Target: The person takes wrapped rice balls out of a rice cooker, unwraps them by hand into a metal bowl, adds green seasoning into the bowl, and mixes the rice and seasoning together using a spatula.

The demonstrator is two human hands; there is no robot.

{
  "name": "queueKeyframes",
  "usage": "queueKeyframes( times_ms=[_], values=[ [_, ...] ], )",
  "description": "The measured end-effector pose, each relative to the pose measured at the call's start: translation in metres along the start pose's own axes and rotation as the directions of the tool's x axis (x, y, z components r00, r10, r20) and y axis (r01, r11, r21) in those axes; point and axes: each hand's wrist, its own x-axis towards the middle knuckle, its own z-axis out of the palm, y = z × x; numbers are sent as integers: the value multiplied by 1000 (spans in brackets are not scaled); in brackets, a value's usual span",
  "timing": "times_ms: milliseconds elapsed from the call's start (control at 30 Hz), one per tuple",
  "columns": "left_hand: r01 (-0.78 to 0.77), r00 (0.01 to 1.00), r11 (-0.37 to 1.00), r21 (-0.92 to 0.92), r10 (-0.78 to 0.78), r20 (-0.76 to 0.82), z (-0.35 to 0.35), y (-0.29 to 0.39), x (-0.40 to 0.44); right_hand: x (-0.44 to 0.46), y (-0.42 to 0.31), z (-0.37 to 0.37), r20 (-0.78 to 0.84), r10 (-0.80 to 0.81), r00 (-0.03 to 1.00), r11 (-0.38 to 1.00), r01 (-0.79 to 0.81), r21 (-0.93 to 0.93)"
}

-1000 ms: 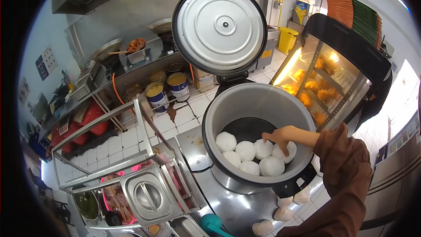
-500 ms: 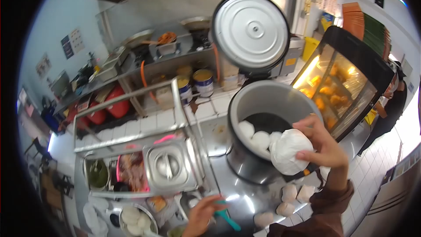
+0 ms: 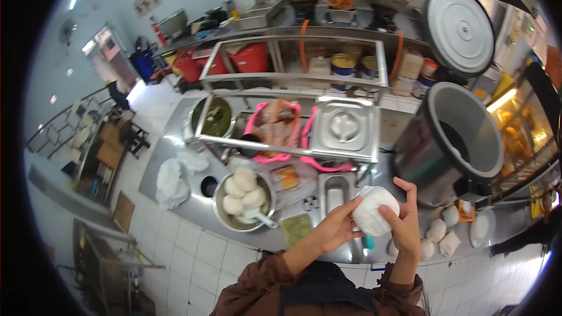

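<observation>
Between both hands, over the front of the steel counter, is a round white paper-wrapped ball (image 3: 370,213). My left hand (image 3: 336,222) grips it from the left side. My right hand (image 3: 405,225) holds its right side with the thumb across the front, while the index finger points up off the ball. What is inside the wrapper is hidden. Just below the hands a teal handle (image 3: 367,241) shows in part. More pale wrapped balls (image 3: 436,231) sit on the counter to the right of my right hand.
A large cooker (image 3: 410,152) with its lid (image 3: 459,29) raised stands at right, beside a lit food warmer (image 3: 521,134). A steel bowl (image 3: 218,205) of white balls is at left. Behind are a lidded steel pan (image 3: 363,140), a pink-rimmed tray of meat and a metal rail frame (image 3: 293,95).
My right hand has brought the wrapped ball from over the cooker's rim to the counter front. My left hand has come up and taken hold of it too. The view has swung left.
</observation>
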Motion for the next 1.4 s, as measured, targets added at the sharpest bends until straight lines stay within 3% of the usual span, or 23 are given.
queueKeyframes(
  times_ms=[100,200,267,333,400,500,567,600,667,700,733,800,867,1000,1067,1133,1233,1300,1333,1400],
  values=[
    [-178,951,984,-22,166,-259,-34,7,-34,-3,50,39,-62,4,998,999,0,54],
    [-266,950,954,-139,234,-208,-78,21,-74,-13,85,83,101,46,994,995,-55,87],
    [-286,947,946,-153,254,-198,-102,34,-100,-14,112,114,77,47,996,991,-56,120],
    [-403,894,909,-102,368,-256,-124,51,-128,-12,144,141,143,3,990,1000,-3,-2],
    [-345,915,931,-114,308,-259,-143,74,-156,-13,161,181,127,-67,990,997,71,-28],
    [-266,917,964,-7,251,-309,-172,109,-183,-13,185,230,94,-339,936,906,352,-237],
    [-354,853,925,141,381,-357,-181,124,-202,-12,204,258,-1,-380,925,887,364,-283],
    [-336,861,932,133,361,-357,-188,126,-207,-12,211,270,-71,-424,903,865,381,-327],
    [-572,655,721,392,689,-311,-198,135,-212,-10,216,293,-155,-465,872,840,379,-387],
    [-598,579,667,444,743,-336,-195,139,-215,-9,215,301,-106,-559,822,749,447,-489],
    [-593,592,674,441,736,-328,-193,146,-218,-7,214,307,-44,-640,767,642,502,-580],
    [-641,475,473,605,863,-171,-190,156,-222,-5,210,316,-61,-675,735,643,546,-537],
    [-627,496,461,627,858,-135,-186,160,-226,-4,205,312,143,-790,596,317,597,-737],
    [-610,522,425,669,850,-63,-171,161,-221,8,208,309,234,-835,498,233,705,-670],
    [-597,549,441,670,834,-59,-170,160,-216,12,217,304,92,-884,458,294,698,-653],
    [-585,569,455,671,820,-60,-169,154,-209,15,211,300,106,-880,463,284,693,-663],
    [-643,505,470,605,854,-127,-170,146,-196,16,202,292,130,-865,485,277,676,-683],
    [-601,314,232,765,949,-42,-174,141,-189,18,198,285,137,-851,507,282,662,-694],
    [-600,309,228,767,950,-40,-173,141,-188,22,195,280,154,-869,471,245,678,-693],
    [-428,231,-20,904,964,131,-168,144,-192,27,190,274,166,-884,438,213,692,-690]
  ],
)
